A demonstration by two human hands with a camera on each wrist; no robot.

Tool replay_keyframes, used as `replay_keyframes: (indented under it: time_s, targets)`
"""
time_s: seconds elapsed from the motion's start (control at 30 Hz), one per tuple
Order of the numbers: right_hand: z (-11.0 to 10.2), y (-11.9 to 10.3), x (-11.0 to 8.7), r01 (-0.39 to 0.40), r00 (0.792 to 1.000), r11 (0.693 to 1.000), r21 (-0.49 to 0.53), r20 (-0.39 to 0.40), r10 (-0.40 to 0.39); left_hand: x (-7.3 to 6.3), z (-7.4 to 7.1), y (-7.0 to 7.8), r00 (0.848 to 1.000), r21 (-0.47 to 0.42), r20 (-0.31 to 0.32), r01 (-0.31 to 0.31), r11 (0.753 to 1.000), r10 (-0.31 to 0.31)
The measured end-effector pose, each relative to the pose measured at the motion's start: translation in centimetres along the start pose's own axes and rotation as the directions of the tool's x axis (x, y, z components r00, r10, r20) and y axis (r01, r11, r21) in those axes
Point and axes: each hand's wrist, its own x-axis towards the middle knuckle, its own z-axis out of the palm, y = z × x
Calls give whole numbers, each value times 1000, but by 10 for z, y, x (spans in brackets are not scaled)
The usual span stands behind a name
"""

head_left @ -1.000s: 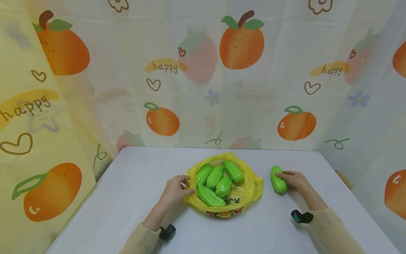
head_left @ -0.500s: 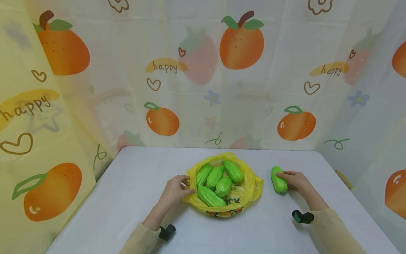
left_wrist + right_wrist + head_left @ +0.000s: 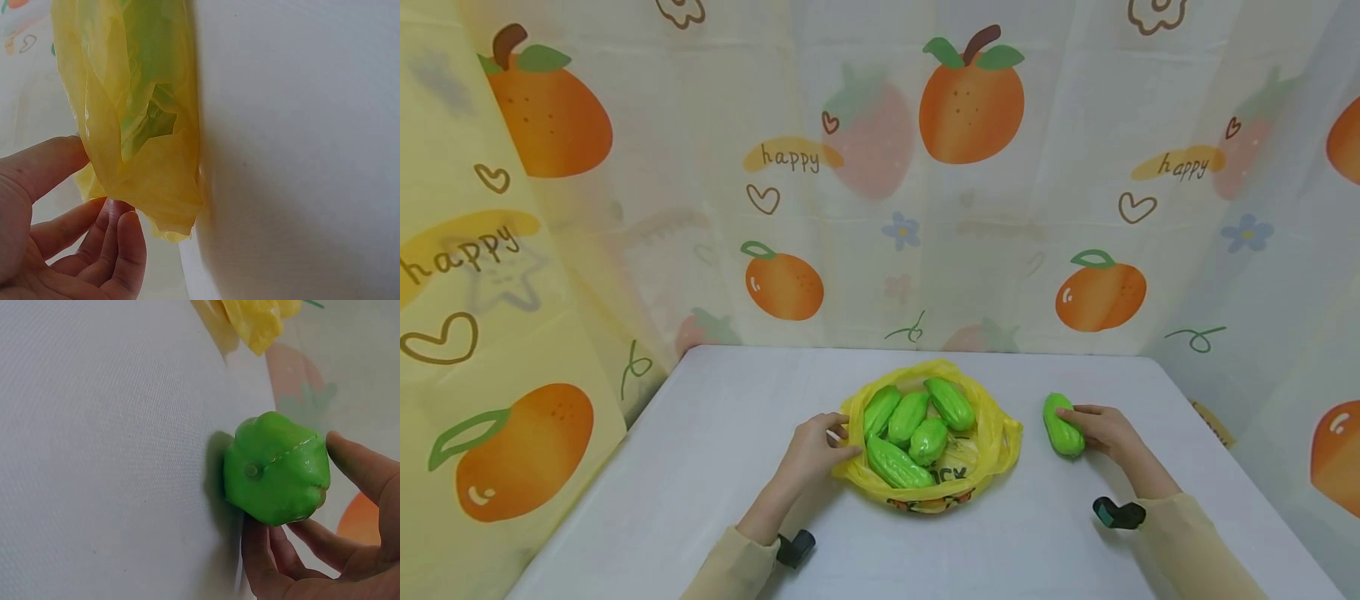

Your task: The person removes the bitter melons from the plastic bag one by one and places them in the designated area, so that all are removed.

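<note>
A yellow plastic bag (image 3: 992, 454) lies with its mouth spread wide in the middle of the table, holding several glossy green gourd-like vegetables (image 3: 908, 419). At its left rim is my left hand (image 3: 815, 447); in the left wrist view the thumb and fingers pinch the thin plastic (image 3: 156, 181) from two sides. To the right of the bag, my right hand (image 3: 1101, 427) grips another green gourd-like vegetable (image 3: 1063, 427). The right wrist view shows this vegetable's rounded end (image 3: 275, 472), with the thumb on one side and the fingers on the other, close to the tabletop.
A white-covered table (image 3: 715, 392) spreads beneath everything. Behind and beside it hang curtains (image 3: 880, 275) printed with fruit. Each wrist wears a small black device, such as the right one (image 3: 1118, 513). A brownish-yellow object (image 3: 1213, 423) shows beyond the table's right edge.
My right hand and the green vegetable in it have shifted slightly to the right. The left hand and the bag look the same.
</note>
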Motion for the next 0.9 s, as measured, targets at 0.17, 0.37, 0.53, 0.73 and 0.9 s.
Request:
replay_keyframes:
  time_s: [0.17,0.37,0.53,0.73,0.9]
  targets:
    - [-1,1,-1,-16,1000,1000,-2,-12,16,-1,0,0,1000,-1,3,4,1000,-4]
    - [-3,0,-5,4,1000,1000,23,9,-4,-2,0,0,1000,-2,15,13,1000,-13]
    - [-6,3,-8,23,999,999,44,22,-24,-1,0,-1,1000,-6,11,6,1000,-6]
    - [-13,8,-13,47,998,997,54,40,-49,-1,1,-2,1000,-7,14,-4,1000,4]
    - [-20,8,-23,70,996,996,46,44,-72,0,1,-2,1000,-3,12,11,1000,-11]
